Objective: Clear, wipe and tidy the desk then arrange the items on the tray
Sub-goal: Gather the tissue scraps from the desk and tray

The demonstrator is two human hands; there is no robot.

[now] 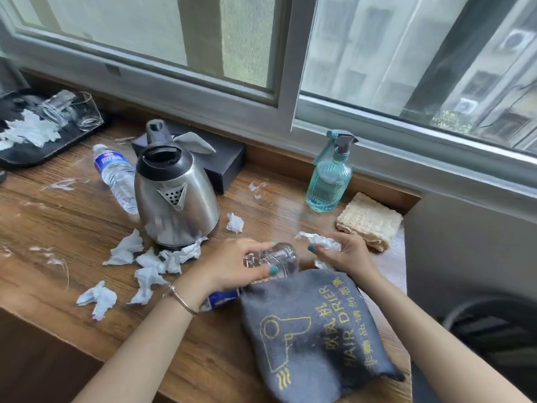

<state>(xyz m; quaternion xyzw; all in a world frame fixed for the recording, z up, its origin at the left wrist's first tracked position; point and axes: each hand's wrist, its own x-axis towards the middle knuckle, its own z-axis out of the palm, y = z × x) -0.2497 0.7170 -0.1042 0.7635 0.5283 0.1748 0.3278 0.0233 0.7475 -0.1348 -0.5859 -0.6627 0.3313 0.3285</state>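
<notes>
a clear plastic bottle (pixel 271 258) lies at the desk's (pixel 58 216) near edge, gripped by the left hand (pixel 232 264). just right, the right hand (pixel 344 254) clutches crumpled tissue (pixel 325 241). a grey hair-drier bag (pixel 316 335) lies below them.

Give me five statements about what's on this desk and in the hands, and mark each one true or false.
1. The left hand grips a clear plastic bottle. True.
2. The right hand is empty. False: it holds crumpled tissue.
3. The kettle has its lid closed. False: the lid is flipped up and the top is open.
4. The spray bottle stands upright near the window, beside a beige cloth. True.
5. The drinking glasses stand on the bare desk by the kettle. False: they are on the black tray at the far left.
</notes>
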